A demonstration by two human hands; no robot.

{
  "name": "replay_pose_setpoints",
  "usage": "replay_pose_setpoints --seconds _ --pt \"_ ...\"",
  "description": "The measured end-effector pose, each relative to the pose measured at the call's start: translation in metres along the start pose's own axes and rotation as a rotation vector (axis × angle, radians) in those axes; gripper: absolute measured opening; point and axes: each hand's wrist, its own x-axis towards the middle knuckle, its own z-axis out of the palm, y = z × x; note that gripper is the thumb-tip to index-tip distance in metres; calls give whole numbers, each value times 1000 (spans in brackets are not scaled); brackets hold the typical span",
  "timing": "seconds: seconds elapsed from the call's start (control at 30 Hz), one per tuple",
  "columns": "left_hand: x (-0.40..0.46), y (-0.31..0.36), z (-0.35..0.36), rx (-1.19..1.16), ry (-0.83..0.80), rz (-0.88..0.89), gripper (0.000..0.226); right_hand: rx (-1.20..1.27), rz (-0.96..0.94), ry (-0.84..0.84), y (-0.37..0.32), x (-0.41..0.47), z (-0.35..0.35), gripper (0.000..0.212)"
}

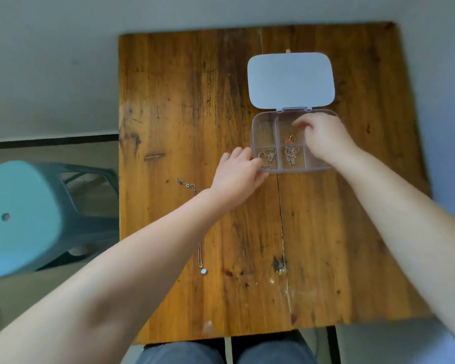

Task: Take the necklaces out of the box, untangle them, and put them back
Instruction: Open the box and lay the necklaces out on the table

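Note:
A clear plastic box point(263, 127) with several compartments stands open on the wooden table point(184, 101), its pale lid point(290, 80) lying flat behind it. My left hand point(238, 172) grips the box's front left corner. My right hand point(323, 136) reaches into the upper middle compartment, fingertips pinched on a thin chain with a red and gold charm point(289, 139) hanging below. Tangled silver chains lie in the lower left compartment point(268, 155) and the lower middle one point(290, 155). A silver necklace point(200, 258) with a white pendant lies stretched on the table, partly under my left forearm.
A teal plastic stool point(24, 216) stands on the floor left of the table. My knees in dark trousers point(221, 353) show below the table's near edge. Bare wood spreads across the table's left and near parts.

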Motion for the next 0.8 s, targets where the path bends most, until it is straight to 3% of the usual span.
replay_pose_setpoints --seconds 0.13,0.23,0.4,0.63,0.8 --pt "1 3 9 0 52 -50 26 -342 -176 -211 9 28 10 44" --pt "-2 5 15 7 105 -60 23 -462 -255 -246 7 26 16 37" --pt "-5 7 21 14 172 -91 18 -464 -318 -295 8 31 16 35" --pt "-2 11 18 -18 143 -137 22 -363 -287 -373 9 40 18 35" --pt "-4 11 17 -16 129 -158 24 -413 -319 -387 7 44 20 21"
